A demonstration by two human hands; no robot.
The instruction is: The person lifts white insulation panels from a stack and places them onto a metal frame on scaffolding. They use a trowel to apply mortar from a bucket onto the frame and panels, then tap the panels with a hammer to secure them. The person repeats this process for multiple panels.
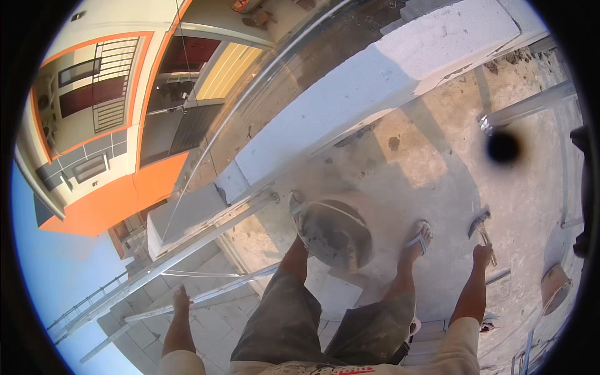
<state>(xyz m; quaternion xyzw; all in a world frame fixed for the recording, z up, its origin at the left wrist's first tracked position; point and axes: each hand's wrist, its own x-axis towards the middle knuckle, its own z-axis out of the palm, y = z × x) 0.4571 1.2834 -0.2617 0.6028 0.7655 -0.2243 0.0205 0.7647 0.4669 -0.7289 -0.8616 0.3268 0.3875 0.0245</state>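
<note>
Grey concrete, dusty and stained, covers the rooftop floor on which the person stands in light-strapped sandals. The right hand hangs low at the right and is closed around the handle of a metal claw hammer, whose dark head points toward the far side, just beside the right foot. The left hand reaches down at the near left toward a long silver metal bar that runs slantwise past the roof edge; the fingers seem to rest on or just over it, and whether they grip it cannot be told. Between the feet lies a round, shallow, cement-smeared metal pan, touching the left foot's side. A white plastered parapet wall crosses from the left middle to the far right. An orange and cream house stands well below at the far left. A rusty brown bucket sits at the near right, well apart from the hammer, and a shiny metal pipe lies at the far right.
</note>
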